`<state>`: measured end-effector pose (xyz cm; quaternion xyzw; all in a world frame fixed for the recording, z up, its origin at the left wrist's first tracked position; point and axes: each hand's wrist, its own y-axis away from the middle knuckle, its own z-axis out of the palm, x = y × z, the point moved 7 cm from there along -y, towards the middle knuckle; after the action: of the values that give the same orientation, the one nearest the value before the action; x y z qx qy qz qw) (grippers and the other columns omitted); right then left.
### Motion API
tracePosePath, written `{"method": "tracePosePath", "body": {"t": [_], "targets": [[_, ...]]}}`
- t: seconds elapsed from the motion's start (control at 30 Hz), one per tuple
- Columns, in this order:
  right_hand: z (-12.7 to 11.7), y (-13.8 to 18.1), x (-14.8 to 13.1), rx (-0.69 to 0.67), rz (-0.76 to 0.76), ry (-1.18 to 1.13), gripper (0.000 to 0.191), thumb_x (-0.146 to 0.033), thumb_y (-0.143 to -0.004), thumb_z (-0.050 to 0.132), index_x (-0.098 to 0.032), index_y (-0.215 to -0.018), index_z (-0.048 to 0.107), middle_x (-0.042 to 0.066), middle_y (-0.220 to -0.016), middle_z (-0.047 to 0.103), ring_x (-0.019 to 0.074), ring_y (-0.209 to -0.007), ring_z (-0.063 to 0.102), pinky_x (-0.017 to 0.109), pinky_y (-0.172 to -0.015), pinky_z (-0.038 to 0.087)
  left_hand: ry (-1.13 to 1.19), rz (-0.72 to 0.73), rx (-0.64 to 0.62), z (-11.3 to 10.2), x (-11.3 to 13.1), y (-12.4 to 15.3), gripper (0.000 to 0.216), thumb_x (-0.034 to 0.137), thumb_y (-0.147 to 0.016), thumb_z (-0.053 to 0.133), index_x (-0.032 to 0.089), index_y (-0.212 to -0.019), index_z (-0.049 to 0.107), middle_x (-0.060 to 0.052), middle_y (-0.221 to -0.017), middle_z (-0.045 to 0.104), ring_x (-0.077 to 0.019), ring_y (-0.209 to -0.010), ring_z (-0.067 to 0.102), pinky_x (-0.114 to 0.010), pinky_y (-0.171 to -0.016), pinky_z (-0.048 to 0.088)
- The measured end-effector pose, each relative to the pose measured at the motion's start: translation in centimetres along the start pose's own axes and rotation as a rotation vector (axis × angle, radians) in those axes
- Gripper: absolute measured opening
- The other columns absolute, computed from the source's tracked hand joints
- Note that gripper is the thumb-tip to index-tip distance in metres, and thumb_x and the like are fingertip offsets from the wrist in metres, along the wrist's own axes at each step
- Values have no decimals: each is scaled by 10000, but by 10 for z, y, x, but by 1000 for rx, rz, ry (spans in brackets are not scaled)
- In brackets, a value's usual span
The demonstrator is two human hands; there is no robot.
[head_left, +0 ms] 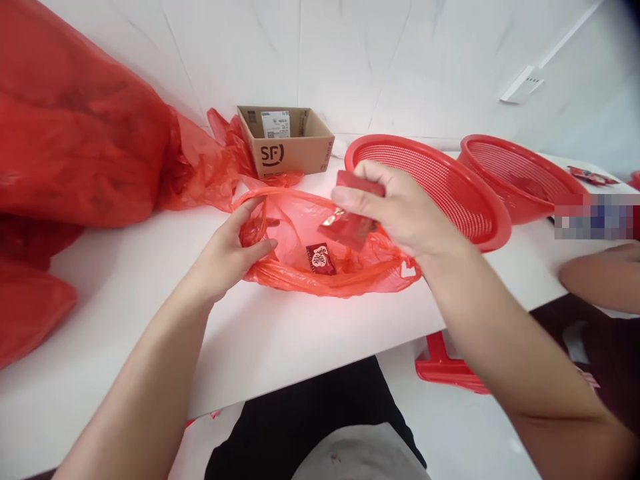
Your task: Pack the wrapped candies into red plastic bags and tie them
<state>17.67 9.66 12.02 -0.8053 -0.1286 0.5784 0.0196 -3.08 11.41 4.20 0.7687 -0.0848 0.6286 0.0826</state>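
A thin red plastic bag (320, 288) lies on the white table with its mouth spread wide. My left hand (227, 250) holds the bag's left rim, thumb and fingers apart inside the opening with film bunched between them. My right hand (400, 203) is closed on a shiny red sachet (350, 228) over the right part of the mouth; a second red piece shows under the thumb, and I cannot tell whether it is separate. Inside the bag rests a small dark red packet (321, 259) with a pale printed emblem.
An open cardboard box (295, 155) stands against the wall. Two red mesh baskets, a nearer basket (500, 230) and a farther basket (525, 207), stand right. Large red plastic bags (80, 133) fill the left. Another person's arm (600, 277) is at right, above a red stool (450, 373).
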Motion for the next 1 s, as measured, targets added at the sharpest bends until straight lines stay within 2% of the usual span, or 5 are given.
{"method": "tracePosePath", "body": {"t": [0.2, 0.37, 0.5, 0.73, 1.0], "targets": [[38, -28, 25, 161, -115, 38, 410, -578, -878, 558, -228, -713, 423, -30, -670, 485, 118, -622, 498, 240, -560, 437, 77, -16, -60, 0, -5, 0, 388, 545, -811, 629, 244, -1043, 704, -42, -955, 691, -172, -739, 629, -250, -594, 498], [53, -28, 53, 86, -64, -93, 427, -607, -890, 512, -230, -720, 402, -39, -664, 436, 114, -598, 466, 222, -536, 435, 105, -70, -83, 6, -13, -2, 360, 547, -767, 682, 229, -936, 681, -17, -734, 651, -170, -617, 593, -260, -524, 446], [48, -22, 52, 131, -117, 16, 398, -551, -914, 513, -227, -703, 418, -33, -654, 422, 116, -590, 460, 229, -548, 442, 45, -15, 0, 2, -10, -4, 296, 494, -776, 698, 206, -742, 638, 23, -600, 546, -101, -488, 454, -234, -455, 334], [42, -14, 45, 240, -150, 118, 357, -506, -945, 479, -238, -718, 419, -27, -660, 462, 122, -587, 512, 245, -560, 483, -75, 76, 88, 0, -1, -5, 302, 484, -789, 685, 207, -687, 622, -3, -703, 626, -163, -679, 562, -248, -504, 370], [24, -14, 43, 289, -222, 86, 163, -425, -951, 492, -273, -956, 554, -3, -878, 611, 143, -758, 637, 271, -637, 539, -107, 23, 248, -19, -8, -6, 328, 529, -815, 631, 224, -885, 728, -24, -921, 716, -219, -861, 626, -292, -671, 484]]}}
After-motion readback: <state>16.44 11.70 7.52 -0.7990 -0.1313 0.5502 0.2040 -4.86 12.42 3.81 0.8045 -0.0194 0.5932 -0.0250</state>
